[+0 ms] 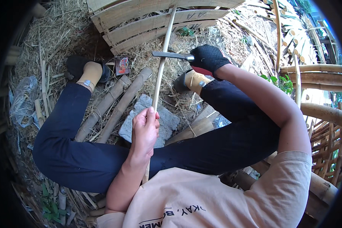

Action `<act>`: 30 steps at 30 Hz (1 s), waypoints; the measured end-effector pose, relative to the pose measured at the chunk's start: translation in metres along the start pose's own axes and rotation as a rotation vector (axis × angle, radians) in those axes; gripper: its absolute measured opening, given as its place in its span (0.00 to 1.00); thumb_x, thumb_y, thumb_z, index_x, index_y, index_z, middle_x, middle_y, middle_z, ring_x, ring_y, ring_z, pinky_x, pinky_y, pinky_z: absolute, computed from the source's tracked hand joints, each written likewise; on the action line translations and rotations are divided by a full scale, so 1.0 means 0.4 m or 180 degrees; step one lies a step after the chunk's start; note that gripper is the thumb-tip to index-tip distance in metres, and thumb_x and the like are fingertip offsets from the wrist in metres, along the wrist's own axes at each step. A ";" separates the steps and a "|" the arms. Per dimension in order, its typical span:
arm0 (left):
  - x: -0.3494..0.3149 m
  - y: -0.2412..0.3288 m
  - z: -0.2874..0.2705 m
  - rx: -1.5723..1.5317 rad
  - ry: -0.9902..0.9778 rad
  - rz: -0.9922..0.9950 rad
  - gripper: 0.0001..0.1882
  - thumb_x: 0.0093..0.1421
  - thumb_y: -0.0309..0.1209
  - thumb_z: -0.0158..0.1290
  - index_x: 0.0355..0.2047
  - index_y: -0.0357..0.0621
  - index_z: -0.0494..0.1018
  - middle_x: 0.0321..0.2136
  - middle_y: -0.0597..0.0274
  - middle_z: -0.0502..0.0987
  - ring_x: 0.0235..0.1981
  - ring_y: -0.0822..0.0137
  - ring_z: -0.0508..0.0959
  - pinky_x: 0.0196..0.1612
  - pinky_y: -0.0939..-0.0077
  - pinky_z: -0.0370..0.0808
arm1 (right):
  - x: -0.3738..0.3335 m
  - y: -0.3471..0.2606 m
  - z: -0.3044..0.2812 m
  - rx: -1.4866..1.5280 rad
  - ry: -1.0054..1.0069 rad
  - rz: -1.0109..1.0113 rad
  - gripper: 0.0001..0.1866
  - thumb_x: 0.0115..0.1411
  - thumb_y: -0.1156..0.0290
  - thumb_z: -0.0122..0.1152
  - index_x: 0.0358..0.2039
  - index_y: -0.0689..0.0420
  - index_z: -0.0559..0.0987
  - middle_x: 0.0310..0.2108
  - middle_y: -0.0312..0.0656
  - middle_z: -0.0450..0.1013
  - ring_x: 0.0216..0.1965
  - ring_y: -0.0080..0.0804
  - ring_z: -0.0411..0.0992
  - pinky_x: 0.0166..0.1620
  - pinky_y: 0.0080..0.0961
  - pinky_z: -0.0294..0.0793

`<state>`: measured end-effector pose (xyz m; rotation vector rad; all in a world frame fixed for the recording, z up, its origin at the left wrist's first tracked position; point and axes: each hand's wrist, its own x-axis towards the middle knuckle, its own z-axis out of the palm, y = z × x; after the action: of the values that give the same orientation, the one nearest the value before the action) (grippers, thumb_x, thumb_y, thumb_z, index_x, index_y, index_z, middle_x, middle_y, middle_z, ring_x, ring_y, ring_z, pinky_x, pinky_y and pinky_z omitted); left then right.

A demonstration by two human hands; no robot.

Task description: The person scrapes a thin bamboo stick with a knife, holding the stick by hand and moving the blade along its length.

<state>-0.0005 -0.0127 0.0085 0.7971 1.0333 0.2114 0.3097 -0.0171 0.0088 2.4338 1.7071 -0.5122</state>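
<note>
One pale wooden strip (157,81), centre, running near to far, grasped by the bare left hand (145,127); one knife (169,55), blade crossing it farther out, handle clenched in the gloved right hand (209,59). Judged hazard: a knot or loose hold could send the blade skidding nearward into the bare hand. Containers: slatted crate (140,26), far, and clear plastic bag (24,100), left, contents of both indiscernible

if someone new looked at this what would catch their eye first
Probably the knife in the black-gloved right hand, its blade crossing a long pale strip in the upper middle. The bare left hand grips that strip lower down, with a rough grey block showing behind it. A slatted wooden crate stands out at the top.
</note>
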 end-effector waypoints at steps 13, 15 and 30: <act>0.012 0.017 -0.002 -0.0135 0.0049 -0.0055 0.16 0.77 0.41 0.42 0.34 0.47 0.68 0.16 0.82 0.57 0.13 0.87 0.53 0.16 0.86 0.49 | -0.098 -0.119 0.009 0.0313 -0.0433 -0.0709 0.14 0.56 0.56 0.63 0.36 0.51 0.85 0.31 0.52 0.81 0.37 0.54 0.80 0.43 0.46 0.79; 0.013 0.015 -0.002 -0.0114 0.0048 -0.0040 0.16 0.77 0.40 0.42 0.33 0.45 0.69 0.16 0.81 0.58 0.14 0.86 0.54 0.17 0.85 0.50 | -0.107 -0.147 0.010 0.0484 -0.0559 -0.0718 0.13 0.56 0.58 0.64 0.36 0.51 0.85 0.31 0.51 0.81 0.37 0.53 0.81 0.43 0.45 0.79; 0.025 -0.032 -0.001 0.0631 0.0378 0.0434 0.18 0.76 0.36 0.43 0.29 0.41 0.72 0.16 0.73 0.65 0.17 0.82 0.61 0.21 0.79 0.57 | -0.050 -0.087 0.032 -0.0266 -0.0138 -0.0890 0.14 0.48 0.63 0.63 0.36 0.49 0.87 0.30 0.49 0.82 0.35 0.48 0.82 0.40 0.43 0.81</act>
<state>0.0019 -0.0167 -0.0072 1.0464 1.1244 0.2781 0.2688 -0.0263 0.0068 2.1234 2.0187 -0.5079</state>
